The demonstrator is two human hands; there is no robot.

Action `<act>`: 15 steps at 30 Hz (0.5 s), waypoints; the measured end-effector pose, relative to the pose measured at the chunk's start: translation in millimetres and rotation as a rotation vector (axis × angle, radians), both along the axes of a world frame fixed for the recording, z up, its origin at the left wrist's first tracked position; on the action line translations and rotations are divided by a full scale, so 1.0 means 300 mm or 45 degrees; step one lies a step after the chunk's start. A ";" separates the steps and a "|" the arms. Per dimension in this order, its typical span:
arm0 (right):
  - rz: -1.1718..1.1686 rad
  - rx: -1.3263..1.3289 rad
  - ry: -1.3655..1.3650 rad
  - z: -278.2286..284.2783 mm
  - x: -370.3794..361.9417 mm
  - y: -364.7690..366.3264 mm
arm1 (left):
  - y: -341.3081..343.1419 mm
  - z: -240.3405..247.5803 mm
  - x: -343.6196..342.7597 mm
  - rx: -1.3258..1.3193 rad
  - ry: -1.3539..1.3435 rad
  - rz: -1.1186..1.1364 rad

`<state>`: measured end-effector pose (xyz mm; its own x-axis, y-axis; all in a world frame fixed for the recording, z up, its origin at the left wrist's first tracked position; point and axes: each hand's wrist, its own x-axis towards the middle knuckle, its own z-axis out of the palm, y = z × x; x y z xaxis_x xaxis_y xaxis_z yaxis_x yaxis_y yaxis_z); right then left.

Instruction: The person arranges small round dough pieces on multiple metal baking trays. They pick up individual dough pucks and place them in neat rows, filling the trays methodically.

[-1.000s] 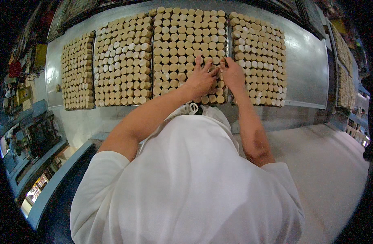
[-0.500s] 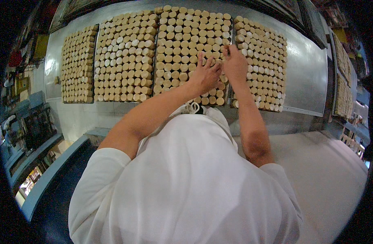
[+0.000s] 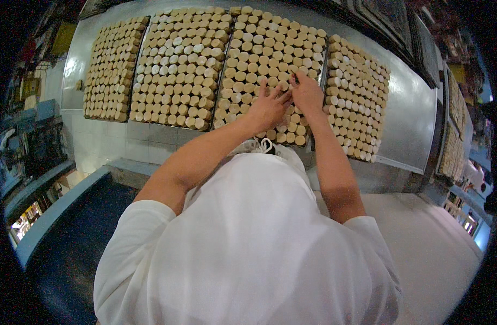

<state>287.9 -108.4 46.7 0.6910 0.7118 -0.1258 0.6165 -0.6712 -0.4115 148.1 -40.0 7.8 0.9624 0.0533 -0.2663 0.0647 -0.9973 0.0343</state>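
Over a tray of round, pale-tan dough pieces (image 3: 264, 50), both my hands work at its near half. My left hand (image 3: 269, 110) rests low over the rounds with its fingers spread and stretched forward, holding nothing that shows. Close beside it on the right, my right hand (image 3: 308, 96) has its fingers curled together. A small dark spot shows at its fingertips, too small to tell whether it is a tool or shadow. The rounds directly beneath both hands are hidden.
More dough rounds fill neighbouring trays: a far-left block (image 3: 112, 70), a block left of centre (image 3: 175, 70) and one at the right (image 3: 356, 97). They stand on a shiny metal table (image 3: 408, 114). Dark stacked trays (image 3: 386, 27) lie at the back right. Blue-edged ledge (image 3: 69, 208) at left.
The view has turned slightly, so the trays appear tilted. My right hand has come a little nearer and left across the rounds; my left hand stays beside it, fingers still spread.
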 end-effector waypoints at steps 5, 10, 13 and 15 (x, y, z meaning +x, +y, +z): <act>-0.035 0.082 -0.103 0.028 -0.034 0.011 | 0.024 -0.015 -0.020 -0.245 -0.165 0.106; -0.033 0.046 -0.167 0.046 -0.038 0.006 | 0.031 -0.038 -0.038 -0.207 -0.182 0.155; -0.138 0.082 -0.166 0.036 -0.005 -0.014 | 0.045 -0.032 -0.033 -0.256 -0.051 0.171; -0.190 0.014 -0.118 0.022 0.015 -0.025 | 0.056 -0.020 -0.038 -0.207 -0.026 0.155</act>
